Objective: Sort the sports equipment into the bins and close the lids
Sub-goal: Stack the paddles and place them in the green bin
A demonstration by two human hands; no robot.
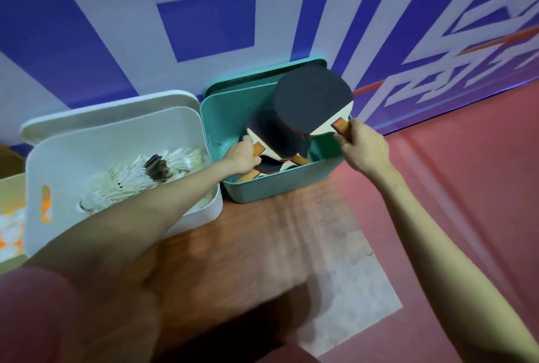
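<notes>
Wooden table; red floor

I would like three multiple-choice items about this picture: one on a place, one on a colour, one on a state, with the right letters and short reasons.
1. Where do the white feather shuttlecocks lie?
A. in the white plastic bin
B. on the wooden table
C. in the teal plastic bin

2. What colour is the face of the paddle that the right hand holds?
A. red
B. dark, near black
C. green

3. How is the teal bin?
A. lid shut
B. overturned
C. open, paddles inside

Key: 1 A, the feathers fill the white bin. 2 B, the raised table tennis paddle shows a dark face. 3 C, the left hand reaches inside among paddles.
</notes>
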